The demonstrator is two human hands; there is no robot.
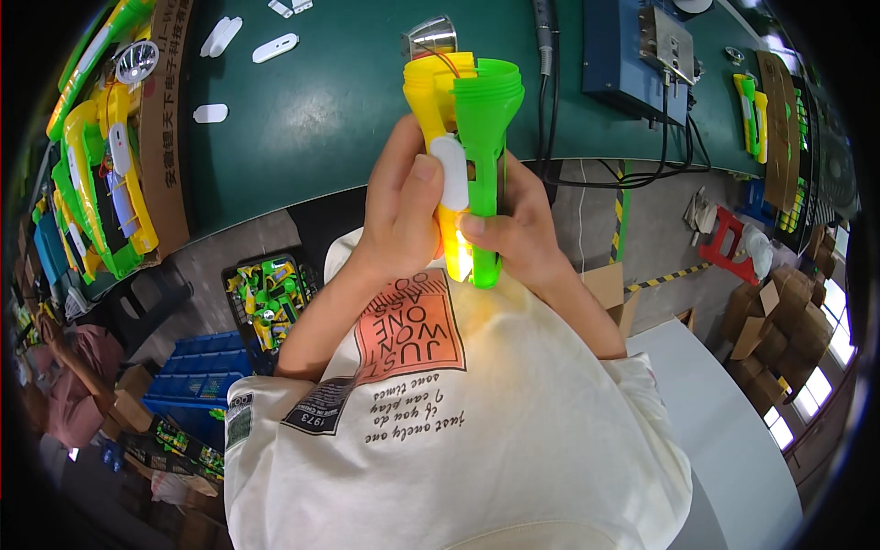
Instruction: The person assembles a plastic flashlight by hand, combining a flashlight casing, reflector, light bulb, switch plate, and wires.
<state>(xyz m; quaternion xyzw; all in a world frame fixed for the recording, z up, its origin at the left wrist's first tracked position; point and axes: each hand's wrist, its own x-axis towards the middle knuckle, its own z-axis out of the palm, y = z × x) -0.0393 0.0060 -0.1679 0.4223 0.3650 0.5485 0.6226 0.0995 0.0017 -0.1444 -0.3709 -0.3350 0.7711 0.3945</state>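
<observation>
In front of my chest, my left hand (401, 206) grips the yellow half (426, 101) of a flashlight housing, thumb against the long white oval panel (449, 172) on it. My right hand (527, 229) holds the green half (486, 103) beside it, thumb near the lower end. The two halves stand side by side with wide threaded ends upward. Behind the yellow rim is a silver reflector cup (431, 38), with thin red wires running there. A bright light glows (463, 252) low on the yellow half. Some fingers are hidden behind the housings.
White oval panels (275, 48) lie on the green table (302, 119). At left, a cardboard box (167, 119) borders piled yellow-green flashlight parts (101, 174). A blue device (632, 64) with black cables sits at right. Below are a crate of parts (270, 298) and blue bins (197, 367).
</observation>
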